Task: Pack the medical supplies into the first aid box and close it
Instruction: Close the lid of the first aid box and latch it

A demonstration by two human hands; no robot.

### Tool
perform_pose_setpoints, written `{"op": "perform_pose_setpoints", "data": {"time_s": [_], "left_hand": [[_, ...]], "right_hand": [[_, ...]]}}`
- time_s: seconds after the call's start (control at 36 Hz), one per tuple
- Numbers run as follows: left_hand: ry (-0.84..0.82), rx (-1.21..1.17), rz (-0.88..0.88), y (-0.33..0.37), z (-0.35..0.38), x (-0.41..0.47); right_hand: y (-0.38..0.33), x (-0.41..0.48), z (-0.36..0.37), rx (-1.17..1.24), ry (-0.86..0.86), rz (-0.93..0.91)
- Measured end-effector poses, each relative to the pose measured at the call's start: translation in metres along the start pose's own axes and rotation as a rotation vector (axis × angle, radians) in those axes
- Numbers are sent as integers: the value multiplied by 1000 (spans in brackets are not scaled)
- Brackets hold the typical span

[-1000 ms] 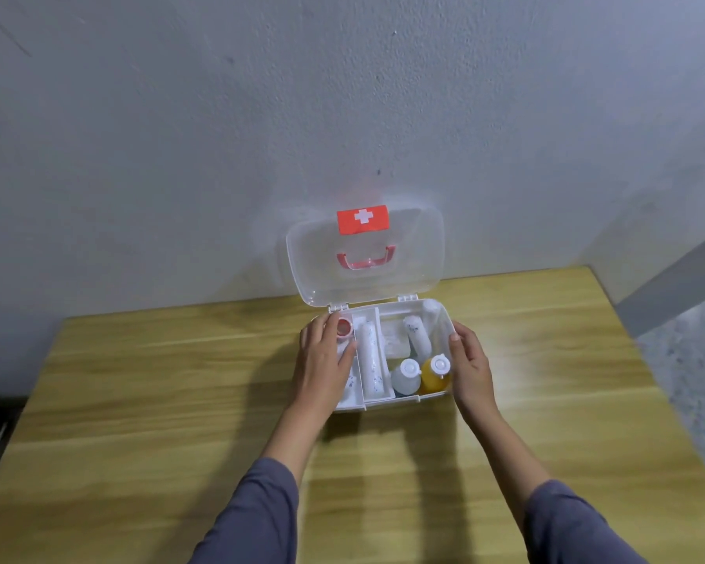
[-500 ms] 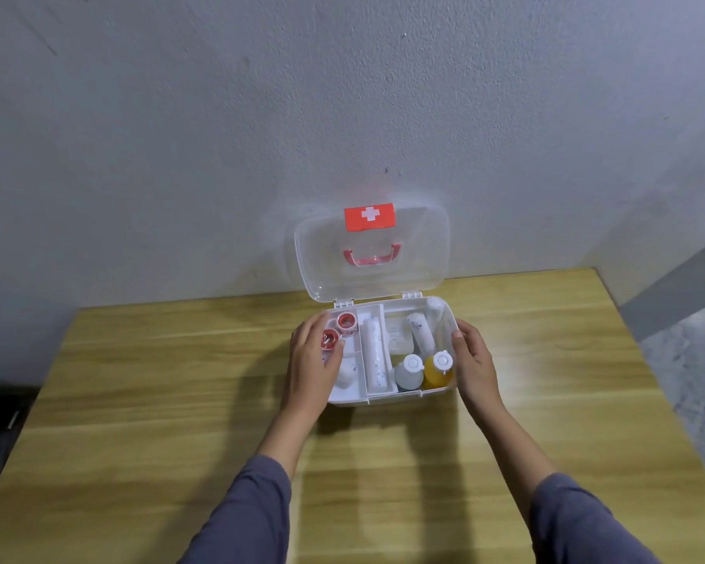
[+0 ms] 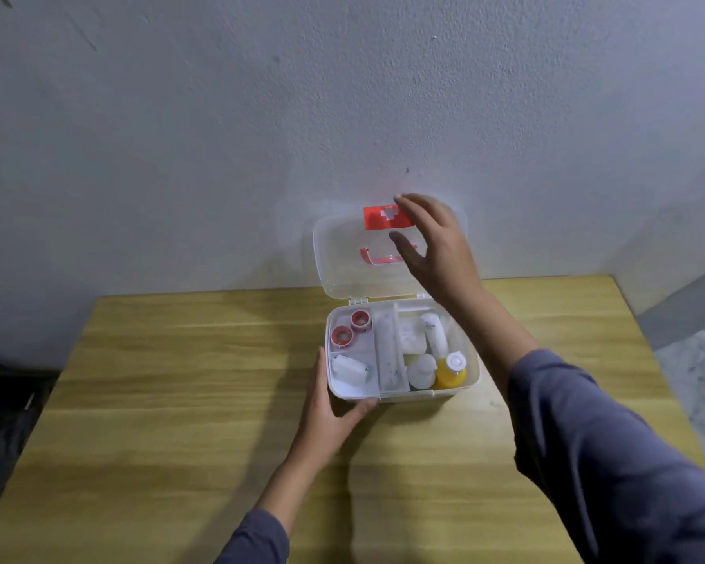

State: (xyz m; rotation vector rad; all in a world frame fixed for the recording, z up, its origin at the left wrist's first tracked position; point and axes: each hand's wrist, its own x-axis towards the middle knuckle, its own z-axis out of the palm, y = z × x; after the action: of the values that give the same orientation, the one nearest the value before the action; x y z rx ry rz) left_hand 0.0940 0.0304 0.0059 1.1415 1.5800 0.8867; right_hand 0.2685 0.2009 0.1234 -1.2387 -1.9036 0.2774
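Observation:
The white first aid box [image 3: 399, 394] stands open on the wooden table [image 3: 180, 380], its clear lid [image 3: 342, 254] upright against the wall with a red cross label [image 3: 377, 217] and red handle [image 3: 373, 258]. Inside lie two red tape rolls [image 3: 349, 328], a bandage roll [image 3: 349, 368], a long white tube [image 3: 387, 348], a gauze roll [image 3: 435, 333], a white bottle [image 3: 421, 370] and a yellow bottle [image 3: 450, 370]. My left hand [image 3: 328, 409] rests against the box's front left corner. My right hand [image 3: 436, 242] is raised at the lid's upper right, fingers spread, in front of the label.
A grey plaster wall [image 3: 342, 95] rises directly behind the box. The table's right edge borders a speckled floor [image 3: 692, 372]. A dark area lies off the table's left edge.
My right hand left the box's right side and rose to the top of the lid. My left hand slid from the left compartment down to the front left corner.

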Motion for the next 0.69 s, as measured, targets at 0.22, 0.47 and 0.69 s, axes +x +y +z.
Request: {"op": "perform_pose_setpoints", "data": {"time_s": [0.22, 0.47, 0.69], "left_hand": [[-15, -43, 13, 1, -3, 9], [-12, -143, 73, 15, -1, 17], [-33, -216, 122, 19, 5, 28]], "right_hand": [[7, 13, 6, -112, 44, -65], [-11, -36, -20, -14, 178, -155], [-17, -130, -21, -31, 127, -177]]}}
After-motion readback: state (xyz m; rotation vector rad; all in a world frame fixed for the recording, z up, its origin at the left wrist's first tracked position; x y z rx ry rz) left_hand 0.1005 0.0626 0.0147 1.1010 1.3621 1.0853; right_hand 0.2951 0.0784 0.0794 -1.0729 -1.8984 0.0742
